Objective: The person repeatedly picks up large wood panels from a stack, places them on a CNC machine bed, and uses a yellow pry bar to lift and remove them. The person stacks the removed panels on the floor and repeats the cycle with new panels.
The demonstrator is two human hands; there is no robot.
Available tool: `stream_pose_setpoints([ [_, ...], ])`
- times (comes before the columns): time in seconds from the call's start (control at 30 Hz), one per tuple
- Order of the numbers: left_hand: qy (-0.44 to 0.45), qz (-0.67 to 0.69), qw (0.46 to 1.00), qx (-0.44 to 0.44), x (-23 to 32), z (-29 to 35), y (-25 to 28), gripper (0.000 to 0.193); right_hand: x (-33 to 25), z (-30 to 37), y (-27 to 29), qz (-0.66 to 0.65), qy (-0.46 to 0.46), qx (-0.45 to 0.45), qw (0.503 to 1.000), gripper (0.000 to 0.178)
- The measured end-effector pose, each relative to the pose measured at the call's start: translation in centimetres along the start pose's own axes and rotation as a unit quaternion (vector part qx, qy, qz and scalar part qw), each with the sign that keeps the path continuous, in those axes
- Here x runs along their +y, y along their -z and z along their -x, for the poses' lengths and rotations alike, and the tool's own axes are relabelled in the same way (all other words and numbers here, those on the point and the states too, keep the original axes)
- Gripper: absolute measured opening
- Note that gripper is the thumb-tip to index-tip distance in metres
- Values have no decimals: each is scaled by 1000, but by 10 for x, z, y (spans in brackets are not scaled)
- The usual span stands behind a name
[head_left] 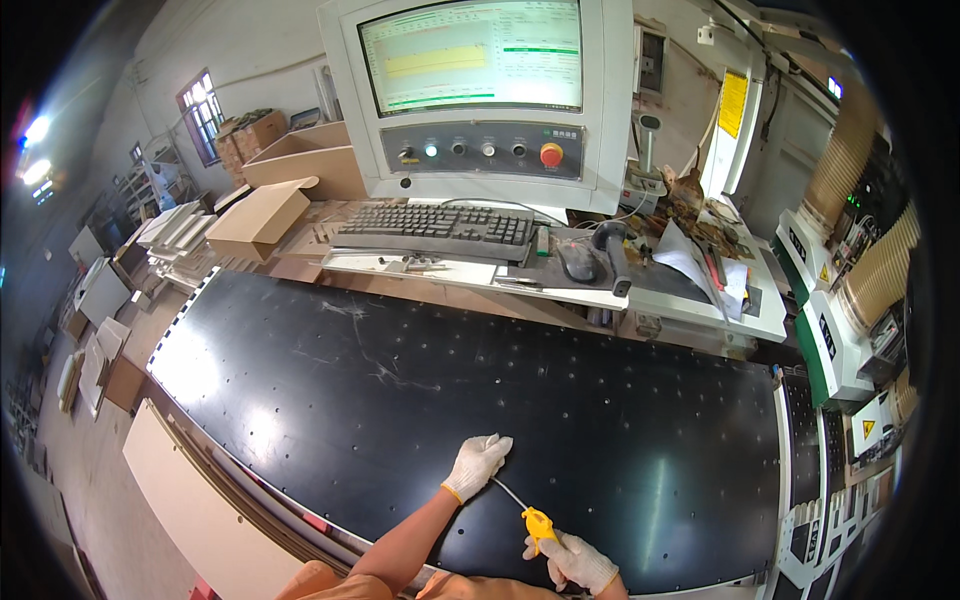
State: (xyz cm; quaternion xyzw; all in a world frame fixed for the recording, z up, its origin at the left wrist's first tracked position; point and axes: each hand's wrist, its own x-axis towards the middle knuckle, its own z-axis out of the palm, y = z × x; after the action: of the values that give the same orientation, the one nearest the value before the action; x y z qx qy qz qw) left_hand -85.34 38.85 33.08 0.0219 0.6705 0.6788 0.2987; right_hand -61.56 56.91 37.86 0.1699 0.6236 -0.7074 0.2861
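Observation:
My right hand [583, 562], in a white knit glove, grips a yellow air blow gun [538, 524] low in the picture. From the gun a thin metal nozzle [508, 491] points up and left, its tip close to my left wrist. My left hand [478, 466], gloved too, is closed over the black table surface [330, 400]; whatever its fingers hold, if anything, is hidden. The table is dotted with small holes and carries pale scuff marks on its far half.
Beyond the table stands a control cabinet with a lit screen [475, 58] and a red stop button [551, 154]. Before it lie a keyboard [433, 230], a mouse [578, 262] and a handheld scanner [612, 258]. Boards [205, 510] stack at the near left; machine units [835, 340] flank the right.

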Motion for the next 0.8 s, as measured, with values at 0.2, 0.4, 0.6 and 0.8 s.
stream_pose_setpoints([
  [0.2, 11, -72, 997, 6, 7, 9, -8, 45, -13, 1, -4, 14, -14, 47, 999, 54],
  [0.4, 10, -33, 999, 18, 4, 12, 0, 48, -33, 2, -11, 50, -47, 61, 996, 55],
  [0.6, -56, -45, 996, 51, 13, 26, 11, 41, -34, -3, -21, -23, -32, 16, 999, 45],
  [0.8, -131, 29, 984, 119, 0, 11, 14, 36, -8, -6, -22, 34, 44, -49, 997, 43],
])
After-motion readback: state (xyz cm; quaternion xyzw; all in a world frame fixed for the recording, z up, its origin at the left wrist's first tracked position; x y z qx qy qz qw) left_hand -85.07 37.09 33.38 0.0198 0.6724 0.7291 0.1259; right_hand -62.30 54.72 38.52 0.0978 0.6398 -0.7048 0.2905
